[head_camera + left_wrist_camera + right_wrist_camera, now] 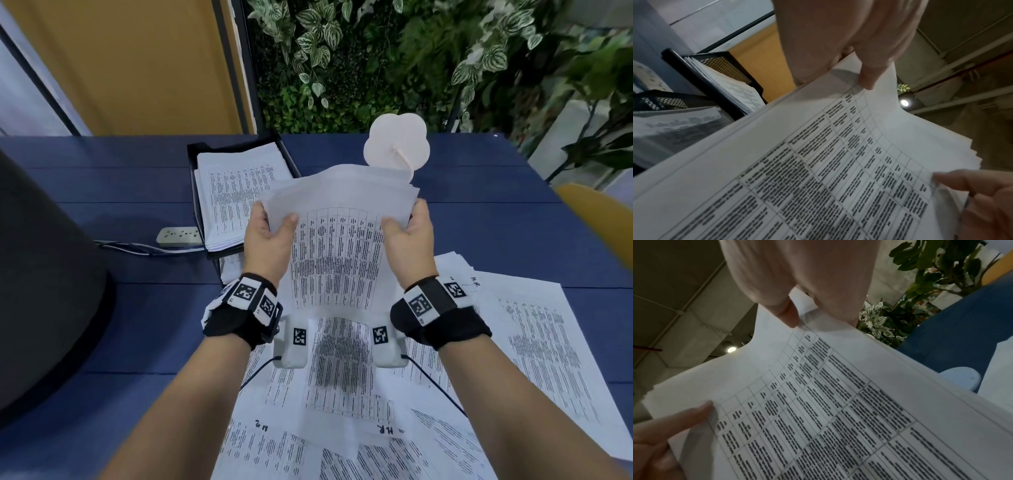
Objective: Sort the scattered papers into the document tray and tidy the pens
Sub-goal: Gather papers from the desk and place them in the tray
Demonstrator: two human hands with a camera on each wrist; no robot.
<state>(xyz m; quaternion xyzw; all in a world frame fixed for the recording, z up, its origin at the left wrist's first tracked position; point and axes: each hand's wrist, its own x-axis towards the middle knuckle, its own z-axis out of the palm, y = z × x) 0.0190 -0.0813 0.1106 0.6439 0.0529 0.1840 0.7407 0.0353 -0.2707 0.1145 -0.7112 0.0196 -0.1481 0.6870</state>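
Both hands hold a stack of printed papers (337,246) upright above the blue table (102,178). My left hand (270,229) grips the stack's left edge with the thumb on the printed face. My right hand (406,228) grips the right edge the same way. In the left wrist view the stack (818,170) fills the frame with my left hand's thumb (867,81) on it; the right wrist view shows the stack (818,402) likewise. The black mesh document tray (195,185) stands at the back left with papers (236,198) in it. No pens are in view.
Loose printed sheets (534,342) cover the near and right table. A white power strip (178,235) with its cable lies left of the tray. A white flower-shaped object (397,144) stands behind the stack. A dark round object (41,274) sits at the left; a yellow chair (603,219) at the right.
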